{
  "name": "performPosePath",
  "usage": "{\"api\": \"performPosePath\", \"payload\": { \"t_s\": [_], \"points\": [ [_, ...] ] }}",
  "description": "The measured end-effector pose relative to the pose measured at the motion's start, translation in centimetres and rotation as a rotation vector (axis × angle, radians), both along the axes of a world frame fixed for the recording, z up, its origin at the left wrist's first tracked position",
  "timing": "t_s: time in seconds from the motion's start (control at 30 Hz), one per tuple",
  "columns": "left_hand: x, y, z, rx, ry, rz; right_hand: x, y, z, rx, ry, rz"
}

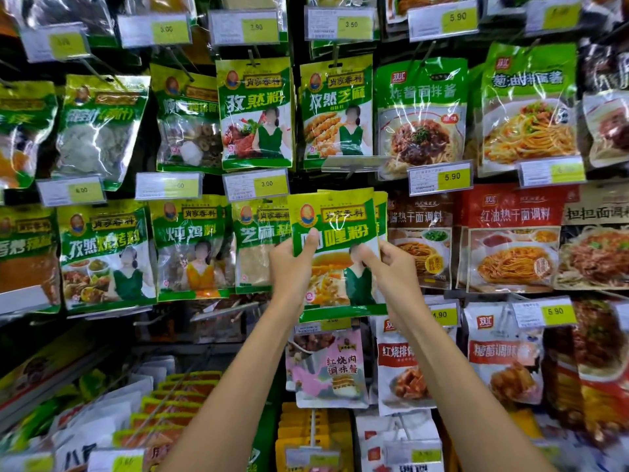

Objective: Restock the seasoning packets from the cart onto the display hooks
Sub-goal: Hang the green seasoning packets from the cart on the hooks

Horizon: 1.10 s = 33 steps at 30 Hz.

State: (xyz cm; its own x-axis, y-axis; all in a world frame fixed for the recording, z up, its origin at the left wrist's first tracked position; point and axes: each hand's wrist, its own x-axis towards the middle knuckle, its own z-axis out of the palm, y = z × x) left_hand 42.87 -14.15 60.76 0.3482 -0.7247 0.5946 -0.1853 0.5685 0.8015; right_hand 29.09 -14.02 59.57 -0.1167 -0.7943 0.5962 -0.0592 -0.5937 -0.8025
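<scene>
A green and yellow seasoning packet (335,233) with a small stack of like packets behind it is held up against the middle row of the display. My left hand (292,267) grips its left edge, thumb on the front. My right hand (388,267) pinches its right side, fingers on the front. Just above the packet a bare hook with a tilted clear price holder (354,164) sticks out. The packet's top edge is level with the price tag row. I cannot tell whether its hole is on a hook.
Rows of hanging seasoning packets (255,114) and noodle sauce packets (510,240) fill the wall on all sides, with yellow price tags (257,183) between rows. Lower hooks (311,434) jut toward me with red, yellow and white packets. No cart shows.
</scene>
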Motion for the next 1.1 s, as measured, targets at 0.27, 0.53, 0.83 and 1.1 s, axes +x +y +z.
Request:
{"api": "performPosePath", "payload": {
  "t_s": [0.27, 0.53, 0.83, 1.1],
  "points": [
    [5.8, -1.8, 4.9, -0.583, -0.675, 0.881, -3.2, -2.5, -0.1, 0.094, -0.028, -0.081],
    [8.0, -4.4, 5.2, -0.587, -0.937, 0.948, -3.0, -4.0, 2.5, 0.155, -0.086, -0.043],
    [7.9, -4.3, 5.3, -0.56, -0.908, 0.882, -2.1, -5.5, 2.7, 0.199, -0.098, -0.12],
    [7.8, -4.2, 5.3, -0.573, -0.892, 0.875, -0.7, -7.8, 2.5, 0.217, -0.088, -0.242]
  ]
}}
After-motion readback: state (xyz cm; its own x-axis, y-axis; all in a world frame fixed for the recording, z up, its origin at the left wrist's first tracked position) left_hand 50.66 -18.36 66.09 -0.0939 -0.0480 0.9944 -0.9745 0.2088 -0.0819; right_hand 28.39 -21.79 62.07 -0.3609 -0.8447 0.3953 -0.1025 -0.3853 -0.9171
